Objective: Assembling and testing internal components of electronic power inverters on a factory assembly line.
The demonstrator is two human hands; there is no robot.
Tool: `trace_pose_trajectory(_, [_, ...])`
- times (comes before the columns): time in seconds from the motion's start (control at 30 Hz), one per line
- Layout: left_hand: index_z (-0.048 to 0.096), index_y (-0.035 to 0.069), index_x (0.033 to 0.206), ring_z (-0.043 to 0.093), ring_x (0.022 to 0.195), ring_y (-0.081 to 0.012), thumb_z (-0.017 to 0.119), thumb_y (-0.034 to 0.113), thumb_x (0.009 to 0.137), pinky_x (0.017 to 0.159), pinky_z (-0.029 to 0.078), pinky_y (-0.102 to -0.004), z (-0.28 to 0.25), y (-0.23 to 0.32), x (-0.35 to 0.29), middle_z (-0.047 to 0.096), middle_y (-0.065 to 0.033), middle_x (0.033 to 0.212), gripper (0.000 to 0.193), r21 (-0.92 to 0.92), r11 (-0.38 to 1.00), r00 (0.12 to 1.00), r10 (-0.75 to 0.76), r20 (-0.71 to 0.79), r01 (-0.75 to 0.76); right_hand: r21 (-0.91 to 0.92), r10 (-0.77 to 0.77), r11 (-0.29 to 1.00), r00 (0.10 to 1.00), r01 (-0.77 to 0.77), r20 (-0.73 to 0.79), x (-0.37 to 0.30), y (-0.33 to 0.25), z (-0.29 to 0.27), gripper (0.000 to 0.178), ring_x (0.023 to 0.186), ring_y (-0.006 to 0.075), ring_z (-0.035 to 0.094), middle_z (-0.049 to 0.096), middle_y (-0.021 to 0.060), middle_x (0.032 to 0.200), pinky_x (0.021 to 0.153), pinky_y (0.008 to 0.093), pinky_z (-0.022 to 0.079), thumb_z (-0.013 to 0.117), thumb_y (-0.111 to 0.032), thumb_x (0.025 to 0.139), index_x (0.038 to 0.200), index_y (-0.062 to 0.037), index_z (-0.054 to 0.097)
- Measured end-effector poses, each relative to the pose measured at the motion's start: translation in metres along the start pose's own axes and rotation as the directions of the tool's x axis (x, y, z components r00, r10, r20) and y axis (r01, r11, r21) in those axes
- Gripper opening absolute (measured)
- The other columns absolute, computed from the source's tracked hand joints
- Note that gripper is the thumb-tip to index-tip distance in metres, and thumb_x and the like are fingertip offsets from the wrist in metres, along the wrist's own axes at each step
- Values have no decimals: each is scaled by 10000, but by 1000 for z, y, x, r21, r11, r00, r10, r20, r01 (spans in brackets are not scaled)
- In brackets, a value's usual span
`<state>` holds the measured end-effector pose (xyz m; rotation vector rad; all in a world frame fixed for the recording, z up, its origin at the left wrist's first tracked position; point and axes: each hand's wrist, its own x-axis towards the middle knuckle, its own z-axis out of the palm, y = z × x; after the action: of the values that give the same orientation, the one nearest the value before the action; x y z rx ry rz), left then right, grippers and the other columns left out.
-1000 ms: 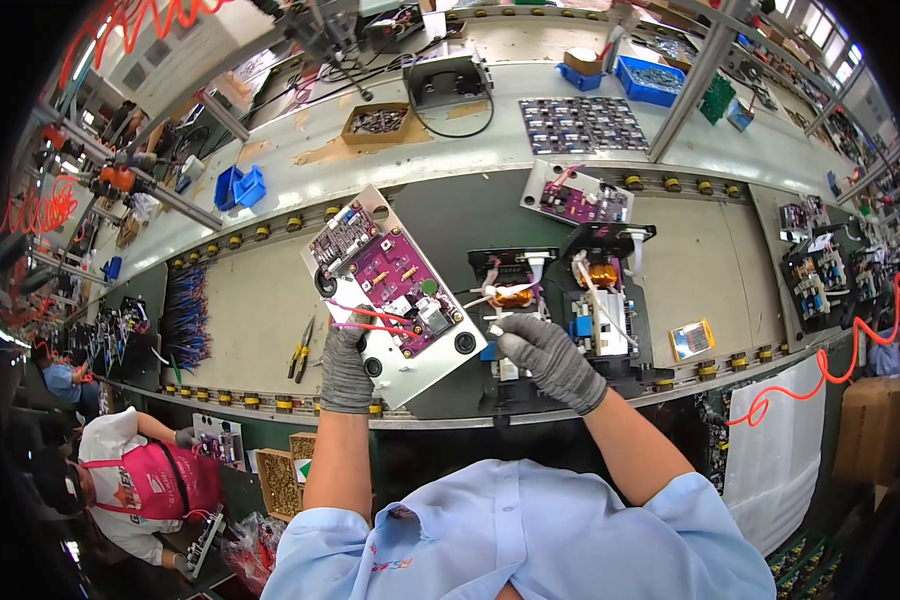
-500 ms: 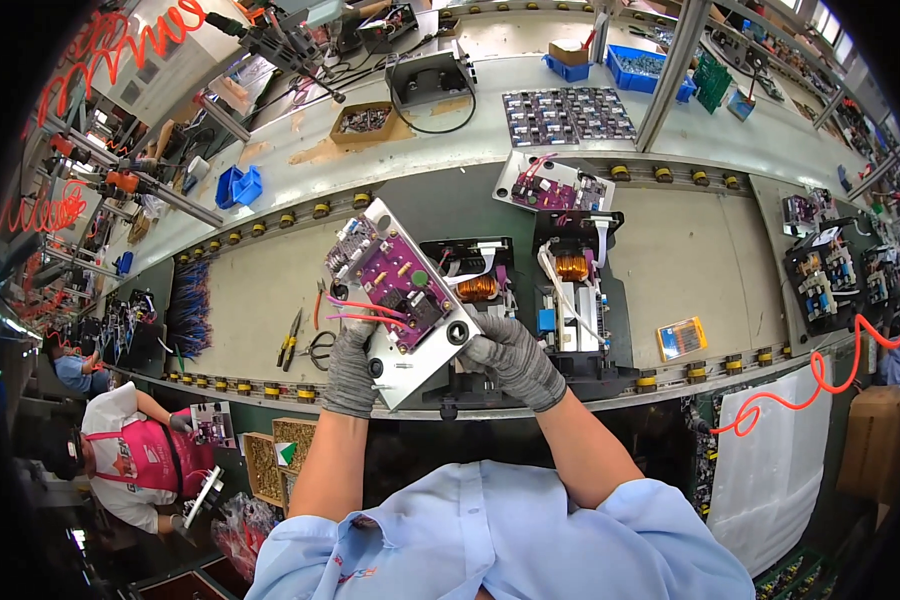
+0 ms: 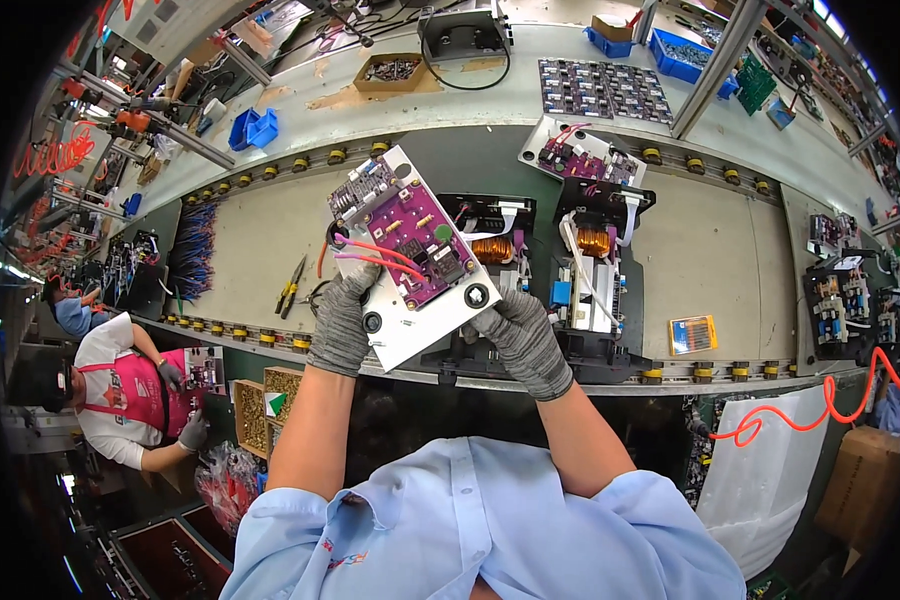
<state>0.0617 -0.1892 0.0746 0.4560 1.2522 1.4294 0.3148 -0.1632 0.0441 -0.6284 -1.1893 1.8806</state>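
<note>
Both my gloved hands hold a white metal plate (image 3: 395,343) with a purple circuit board (image 3: 410,235) mounted on it, tilted above the work line. My left hand (image 3: 345,318) grips the plate's lower left side, close to the red and pink wires (image 3: 385,252) on the board. At the lower right corner, near a black grommet (image 3: 477,295), my right hand (image 3: 522,340) is closed on the edge. Behind the plate stands a black chassis with a copper coil (image 3: 492,249), partly hidden. Another open chassis with a copper coil (image 3: 595,242) stands to its right.
A second plate with a purple board (image 3: 582,160) lies beyond the chassis. Yellow-handled pliers (image 3: 288,298) and blue wires (image 3: 196,250) lie left; a pack of orange-handled tools (image 3: 693,335) lies right. A red coiled hose (image 3: 800,420) hangs at right. A co-worker (image 3: 120,390) stands at left.
The plate with the board is turned to show its face more squarely, still in both hands. The view has shifted slightly. The co-worker at left has brought both hands to a board.
</note>
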Motion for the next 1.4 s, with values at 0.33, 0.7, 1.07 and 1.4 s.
trace_pose_trajectory(0.33, [624, 4, 1215, 715, 880, -192, 749, 236, 876, 765, 593, -318, 5, 6, 13, 714, -100, 1041, 430, 61, 998, 997, -37, 63, 33, -172, -47, 985, 995, 31, -90, -2, -13, 4, 393, 947, 109, 649, 726, 52, 1020, 850, 280, 528, 687, -291, 970, 1226, 8, 670])
trace_pose_trajectory(0.7, [691, 34, 1130, 563, 783, -75, 767, 364, 860, 680, 447, -250, 30, 12, 27, 670, -2, 932, 433, 373, 924, 983, 18, 183, -87, -955, -452, 291, 888, 60, -82, -7, -62, 17, 216, 691, 223, 593, 623, 94, 790, 670, 364, 499, 792, -182, 780, 900, -47, 674])
trace_pose_trajectory(1.07, [729, 42, 1081, 705, 898, -169, 806, 215, 815, 838, 543, -338, 30, 25, 54, 749, -99, 948, 327, 504, 726, 645, -110, 756, -467, -36, -151, 981, 639, 189, -754, -59, -42, 17, 239, 876, 166, 650, 621, 33, 906, 851, 354, 561, 672, -291, 975, 993, -66, 593])
trace_pose_trajectory(1.4, [716, 55, 1129, 684, 913, -147, 797, 167, 841, 864, 543, -328, 21, 7, 64, 752, -71, 976, 320, 444, 753, 527, -153, 836, -485, -574, -158, 808, 892, -131, -424, -69, -55, 46, 207, 808, 164, 642, 669, 61, 882, 837, 348, 542, 710, -231, 948, 974, -47, 618])
